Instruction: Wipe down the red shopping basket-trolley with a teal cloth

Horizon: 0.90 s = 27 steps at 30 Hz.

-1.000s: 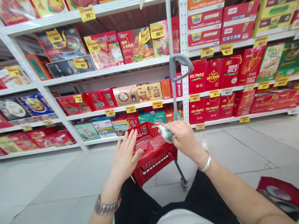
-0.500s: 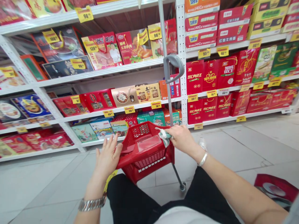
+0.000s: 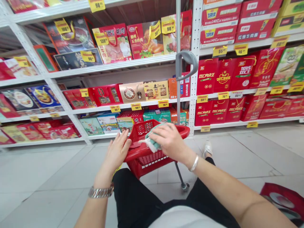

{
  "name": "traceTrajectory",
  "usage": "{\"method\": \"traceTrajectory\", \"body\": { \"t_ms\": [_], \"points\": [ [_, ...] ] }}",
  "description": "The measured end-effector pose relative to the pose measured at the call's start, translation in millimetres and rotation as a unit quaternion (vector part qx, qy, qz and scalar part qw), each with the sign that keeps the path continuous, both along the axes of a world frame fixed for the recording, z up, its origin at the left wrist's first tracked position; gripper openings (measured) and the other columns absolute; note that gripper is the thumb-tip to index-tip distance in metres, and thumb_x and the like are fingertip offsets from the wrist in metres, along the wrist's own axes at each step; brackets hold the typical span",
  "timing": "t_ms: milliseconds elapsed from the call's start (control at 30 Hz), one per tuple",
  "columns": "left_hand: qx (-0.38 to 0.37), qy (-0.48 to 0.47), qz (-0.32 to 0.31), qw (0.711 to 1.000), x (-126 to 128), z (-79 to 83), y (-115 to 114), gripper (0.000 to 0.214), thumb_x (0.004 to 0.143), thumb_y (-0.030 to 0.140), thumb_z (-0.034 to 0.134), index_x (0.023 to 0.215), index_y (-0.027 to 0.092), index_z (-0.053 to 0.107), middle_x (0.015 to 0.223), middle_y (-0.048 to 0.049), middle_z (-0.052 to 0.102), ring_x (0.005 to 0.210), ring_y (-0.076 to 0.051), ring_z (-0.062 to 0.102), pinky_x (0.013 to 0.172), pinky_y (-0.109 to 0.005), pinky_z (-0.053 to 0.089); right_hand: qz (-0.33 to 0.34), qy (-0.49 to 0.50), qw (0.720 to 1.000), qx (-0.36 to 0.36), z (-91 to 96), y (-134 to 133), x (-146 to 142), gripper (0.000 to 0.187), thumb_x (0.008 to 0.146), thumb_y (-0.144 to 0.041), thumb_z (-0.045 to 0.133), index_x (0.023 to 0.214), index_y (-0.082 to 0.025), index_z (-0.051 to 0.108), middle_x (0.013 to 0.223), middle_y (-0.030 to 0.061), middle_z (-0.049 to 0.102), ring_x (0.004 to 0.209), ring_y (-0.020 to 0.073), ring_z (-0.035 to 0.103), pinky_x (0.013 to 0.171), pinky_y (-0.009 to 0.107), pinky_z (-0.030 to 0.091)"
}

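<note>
A red plastic shopping basket (image 3: 140, 154) on a wheeled frame stands between my knees. My right hand (image 3: 169, 141) has its fingers curled around a green and white cloth (image 3: 154, 144), which lies against the basket's near rim. On the basket's left corner rests my left hand (image 3: 118, 152), its fingers stretched out and holding nothing. A grey handle (image 3: 186, 65) on an upright metal pole rises behind the basket. Part of the basket's inside is hidden behind my right hand and the cloth.
White shelves (image 3: 133, 67) with boxed goods and yellow price tags run across the front. Red gift bags (image 3: 206, 76) line the right shelves. A dark red bag (image 3: 282, 201) lies on the tiled floor at my right. A caster wheel (image 3: 185, 186) stands near my right leg.
My right hand has moved left with the cloth, from the basket's right side to the middle of its near rim. My left hand stays on the left corner. The view has shifted slightly.
</note>
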<state>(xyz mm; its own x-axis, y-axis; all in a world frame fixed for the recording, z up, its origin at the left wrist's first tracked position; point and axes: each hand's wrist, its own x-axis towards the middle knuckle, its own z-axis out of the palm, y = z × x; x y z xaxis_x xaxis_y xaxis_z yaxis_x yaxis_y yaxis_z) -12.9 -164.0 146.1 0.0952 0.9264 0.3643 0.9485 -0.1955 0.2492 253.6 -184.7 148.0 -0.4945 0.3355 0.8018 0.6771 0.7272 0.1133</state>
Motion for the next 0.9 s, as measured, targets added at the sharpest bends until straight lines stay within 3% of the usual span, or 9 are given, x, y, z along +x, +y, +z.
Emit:
{"method": "traceTrajectory", "body": {
  "t_ms": [67, 167, 267, 367, 500, 600, 700, 800, 900],
  "points": [
    [-0.01, 0.002, 0.004, 1.0, 1.2, 0.5, -0.1, 0.064, 0.101, 0.048, 0.021, 0.156, 0.021, 0.036, 0.162, -0.0098, 0.038, 0.153, -0.031, 0.026, 0.121, -0.061, 0.027, 0.031, -0.035, 0.998, -0.034, -5.0, -8.7, -17.4, 0.029, 0.092, -0.014, 0.057, 0.118, -0.023, 0.068, 0.134, 0.0073, 0.066, 0.124, 0.0261, 0.054, 0.102, 0.046, 0.035],
    [-0.02, 0.005, 0.011, 1.0, 4.0, 1.7, 0.5, 0.065, 0.1, 0.048, 0.02, 0.156, 0.019, 0.036, 0.163, -0.0094, 0.035, 0.153, -0.031, 0.025, 0.121, -0.061, 0.026, 0.009, -0.033, 0.997, -0.076, -12.8, -13.9, -23.3, 0.037, 0.089, -0.027, 0.067, 0.125, -0.024, 0.065, 0.144, 0.0107, 0.059, 0.136, 0.0342, 0.044, 0.106, 0.055, 0.031],
    [-0.012, 0.016, 0.007, 1.0, 8.1, 1.7, 1.2, 0.064, 0.1, 0.049, 0.021, 0.156, 0.021, 0.036, 0.162, -0.0088, 0.037, 0.153, -0.031, 0.026, 0.121, -0.06, 0.028, -0.011, -0.017, 0.997, -0.08, -19.1, -7.2, -13.1, 0.039, 0.088, -0.019, 0.067, 0.127, -0.026, 0.066, 0.132, 0.0099, 0.068, 0.129, 0.0314, 0.052, 0.103, 0.051, 0.036],
    [-0.01, 0.023, 0.003, 1.0, 14.5, 0.5, 0.2, 0.065, 0.1, 0.05, 0.023, 0.156, 0.02, 0.036, 0.162, -0.0085, 0.037, 0.153, -0.031, 0.026, 0.121, -0.059, 0.029, 0.001, 0.001, 0.998, -0.068, -27.1, 7.5, 7.9, 0.049, 0.085, -0.002, 0.056, 0.125, -0.027, 0.069, 0.123, 0.0065, 0.073, 0.121, 0.0247, 0.059, 0.099, 0.043, 0.041],
    [-0.023, 0.022, -0.001, 0.999, 24.8, -0.2, -3.2, 0.066, 0.1, 0.052, 0.025, 0.157, 0.02, 0.032, 0.164, -0.007, 0.034, 0.154, -0.031, 0.023, 0.122, -0.058, 0.026, -0.006, 0.043, 0.996, -0.073, -38.8, 33.1, 54.7, 0.054, 0.081, 0.001, 0.05, 0.125, -0.023, 0.069, 0.123, 0.0072, 0.073, 0.118, 0.0235, 0.063, 0.101, 0.041, 0.046],
    [-0.026, 0.023, 0.002, 0.999, 29.4, 0.1, -4.4, 0.067, 0.1, 0.054, 0.026, 0.157, 0.02, 0.032, 0.164, -0.0074, 0.032, 0.155, -0.03, 0.021, 0.123, -0.057, 0.025, -0.072, 0.06, 0.99, -0.105, -40.6, 55.0, 92.9, 0.052, 0.078, -0.001, 0.05, 0.12, -0.022, 0.072, 0.119, 0.0084, 0.075, 0.113, 0.0257, 0.065, 0.097, 0.043, 0.05],
    [-0.017, 0.024, -0.001, 1.0, 30.3, -0.1, -4.1, 0.068, 0.099, 0.055, 0.027, 0.157, 0.02, 0.033, 0.164, -0.0091, 0.034, 0.154, -0.031, 0.022, 0.122, -0.058, 0.025, -0.162, 0.06, 0.975, -0.14, -32.3, 70.4, 112.2, 0.048, 0.077, -0.002, 0.052, 0.113, -0.023, 0.075, 0.107, 0.0088, 0.077, 0.103, 0.0275, 0.067, 0.087, 0.041, 0.054],
    [-0.011, 0.022, -0.005, 1.0, 29.8, -0.8, -3.2, 0.067, 0.099, 0.057, 0.028, 0.156, 0.021, 0.035, 0.163, -0.0097, 0.036, 0.154, -0.031, 0.024, 0.122, -0.058, 0.026, -0.197, 0.073, 0.969, -0.127, -17.9, 67.1, 98.2, 0.047, 0.077, -0.003, 0.052, 0.113, -0.023, 0.075, 0.1, 0.0087, 0.077, 0.097, 0.0276, 0.066, 0.083, 0.039, 0.053],
    [-0.01, 0.025, -0.007, 1.0, 29.0, -1.7, -2.1, 0.066, 0.099, 0.056, 0.03, 0.156, 0.023, 0.035, 0.162, -0.0088, 0.036, 0.153, -0.03, 0.025, 0.122, -0.057, 0.026, -0.103, 0.072, 0.988, -0.089, -5.4, 44.1, 53.8, 0.052, 0.078, -0.001, 0.051, 0.12, -0.023, 0.071, 0.113, 0.0077, 0.076, 0.107, 0.0262, 0.064, 0.09, 0.04, 0.048]
  ]
}}
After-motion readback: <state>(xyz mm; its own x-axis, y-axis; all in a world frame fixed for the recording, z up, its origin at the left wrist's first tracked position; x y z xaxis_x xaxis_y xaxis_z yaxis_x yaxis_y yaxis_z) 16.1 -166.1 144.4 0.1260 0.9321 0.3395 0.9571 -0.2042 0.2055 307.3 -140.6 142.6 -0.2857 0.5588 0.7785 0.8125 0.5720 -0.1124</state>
